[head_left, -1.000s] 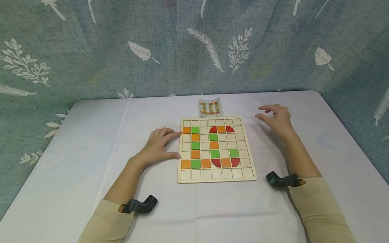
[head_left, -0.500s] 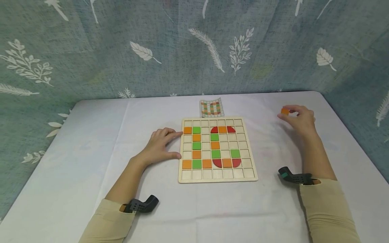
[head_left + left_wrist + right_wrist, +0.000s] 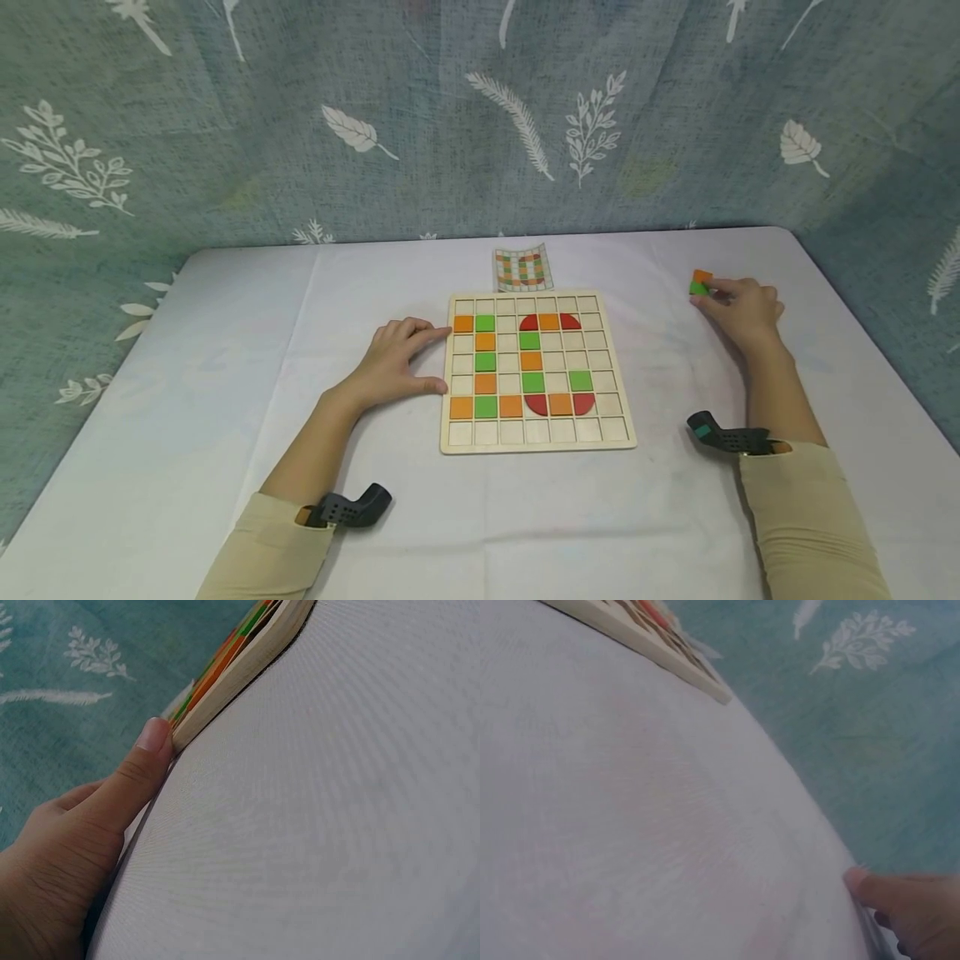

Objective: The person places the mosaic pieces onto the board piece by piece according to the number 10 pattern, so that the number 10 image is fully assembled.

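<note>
A square wooden grid board [image 3: 538, 447] lies on the table, with orange, green and red flat pieces in several of its squares. My left hand [image 3: 397, 358] rests at its left edge, index finger and thumb spread along the side; the left wrist view shows the thumb [image 3: 154, 739] right at the board's edge. To the right, apart from the board, my right hand [image 3: 746, 315] pinches a small orange and green piece [image 3: 701, 277] between thumb and fingers, orange above green. In the right wrist view only the thumb side shows; the held piece is hidden.
Behind the board lies a small pattern card [image 3: 522, 268] printed with a coloured grid. A white cloth [image 3: 375, 283] covers the table, and a leaf-patterned curtain [image 3: 435, 167] hangs along its back edge. A black wrist camera [image 3: 348, 507] sits on each forearm.
My right hand has moved right, away from the board, over the last second. An orange face showed in its grip half a second ago; now green shows below it. The left hand stays put.
</note>
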Demonstrator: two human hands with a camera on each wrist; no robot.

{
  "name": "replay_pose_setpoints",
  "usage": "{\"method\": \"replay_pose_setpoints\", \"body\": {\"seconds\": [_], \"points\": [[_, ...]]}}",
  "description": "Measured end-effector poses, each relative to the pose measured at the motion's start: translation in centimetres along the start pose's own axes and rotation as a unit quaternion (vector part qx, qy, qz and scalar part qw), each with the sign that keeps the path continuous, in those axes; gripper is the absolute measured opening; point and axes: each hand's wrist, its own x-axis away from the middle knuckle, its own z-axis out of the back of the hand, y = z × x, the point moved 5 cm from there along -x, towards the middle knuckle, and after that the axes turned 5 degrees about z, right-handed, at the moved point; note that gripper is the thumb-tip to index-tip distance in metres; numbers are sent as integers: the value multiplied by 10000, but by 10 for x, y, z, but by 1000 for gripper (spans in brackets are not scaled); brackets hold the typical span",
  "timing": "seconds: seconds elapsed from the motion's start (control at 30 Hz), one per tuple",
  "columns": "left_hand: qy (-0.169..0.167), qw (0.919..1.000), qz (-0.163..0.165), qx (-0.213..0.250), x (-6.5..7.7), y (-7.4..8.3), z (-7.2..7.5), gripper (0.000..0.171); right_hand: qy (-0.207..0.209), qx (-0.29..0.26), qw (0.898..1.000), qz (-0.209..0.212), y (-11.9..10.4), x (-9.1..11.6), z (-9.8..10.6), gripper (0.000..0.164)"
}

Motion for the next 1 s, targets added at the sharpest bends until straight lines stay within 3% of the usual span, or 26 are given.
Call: {"method": "replay_pose_setpoints", "body": {"seconds": [0.4,0.6,0.87,1.0], "points": [[-45,10000,-27,37,1,-1,2,89,124,-60,9998,123,-3,0,-4,54],[-73,9999,43,56,1,0,1,88,105,3,9985,542,-6,4,-2,49],[-128,9998,111,106,0,-1,0,91,-328,-612,9966,443,-8,8,-8,50],[-124,9998,109,69,0,-1,-1,90,-400,-774,9937,701,-15,7,-11,48]]}}
